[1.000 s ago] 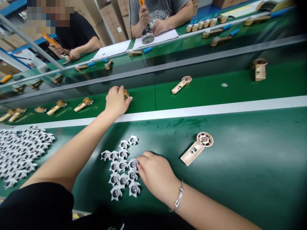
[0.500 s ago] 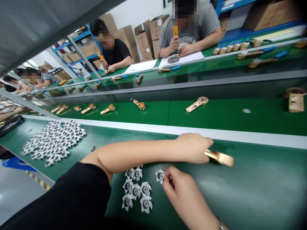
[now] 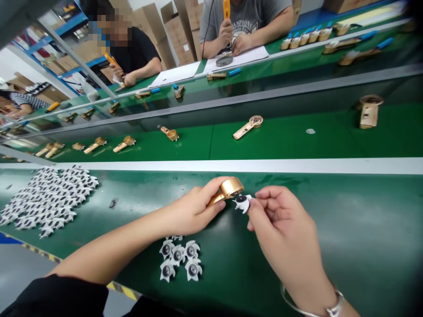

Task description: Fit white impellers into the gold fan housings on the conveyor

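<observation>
My left hand [image 3: 194, 209] is closed around the handle of a gold handheld fan housing [image 3: 231, 187], with its round head pointing right and its open side tilted downward. Just below that head, a white fan impeller [image 3: 243, 204] with a black centre is pinched between the thumb and fingers of my right hand [image 3: 287, 233]. The impeller is very close to the housing; whether they touch I cannot tell. Several loose white impellers [image 3: 178, 254] lie on the green table below my left forearm, some partly covered by it.
A large cluster of white impellers [image 3: 56, 193] covers the table's left side. Beyond a white rail [image 3: 280, 165], gold fan housings [image 3: 248, 127] lie spaced along a green belt [image 3: 198, 149]. Across from me, two people [image 3: 244, 31] work with yellow-handled tools.
My left hand has drawn back leftward with the gold fan housing and turned it. My right hand has lifted the impeller off the table to the housing. The view has shifted.
</observation>
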The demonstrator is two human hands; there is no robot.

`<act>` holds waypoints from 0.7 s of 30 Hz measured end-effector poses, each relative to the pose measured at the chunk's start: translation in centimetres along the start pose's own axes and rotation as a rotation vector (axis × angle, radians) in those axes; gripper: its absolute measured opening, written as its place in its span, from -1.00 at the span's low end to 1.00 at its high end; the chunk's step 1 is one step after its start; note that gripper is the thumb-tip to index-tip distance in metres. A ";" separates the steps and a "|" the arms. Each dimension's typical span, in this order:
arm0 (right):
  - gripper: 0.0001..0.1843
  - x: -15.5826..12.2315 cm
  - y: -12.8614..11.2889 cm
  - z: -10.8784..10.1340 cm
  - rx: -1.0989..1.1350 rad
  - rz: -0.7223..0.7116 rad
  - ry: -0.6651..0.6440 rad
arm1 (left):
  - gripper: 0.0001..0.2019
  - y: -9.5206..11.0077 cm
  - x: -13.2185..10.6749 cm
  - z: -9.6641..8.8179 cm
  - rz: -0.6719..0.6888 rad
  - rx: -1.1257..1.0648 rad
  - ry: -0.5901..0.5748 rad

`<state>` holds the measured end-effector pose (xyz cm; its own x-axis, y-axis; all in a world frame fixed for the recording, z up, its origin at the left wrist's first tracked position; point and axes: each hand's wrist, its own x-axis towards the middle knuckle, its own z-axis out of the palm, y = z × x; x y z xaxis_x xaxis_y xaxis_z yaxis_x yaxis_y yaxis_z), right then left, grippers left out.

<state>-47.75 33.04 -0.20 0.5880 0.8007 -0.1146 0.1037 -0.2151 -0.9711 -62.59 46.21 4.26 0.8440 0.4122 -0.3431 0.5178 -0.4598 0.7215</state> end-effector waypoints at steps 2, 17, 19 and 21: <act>-0.89 -0.1 0.1 0.2 -0.001 -0.009 0.014 | -0.58 0.9 0.0 0.0 -0.001 0.036 -0.029; -0.72 0.3 0.0 0.2 0.291 0.201 -0.019 | -0.48 -1.2 0.0 3.2 0.151 0.366 0.126; -0.71 0.4 0.2 0.2 0.332 0.227 -0.032 | -0.49 -1.2 -0.1 3.4 0.159 0.333 0.135; -0.69 0.4 0.4 0.3 0.348 0.229 -0.025 | -0.50 -1.4 -0.2 3.6 0.170 0.320 0.154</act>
<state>-47.71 33.44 -0.74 0.5444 0.7683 -0.3366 -0.3070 -0.1909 -0.9324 -62.95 43.96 1.20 0.9033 0.4110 -0.1226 0.4100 -0.7436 0.5281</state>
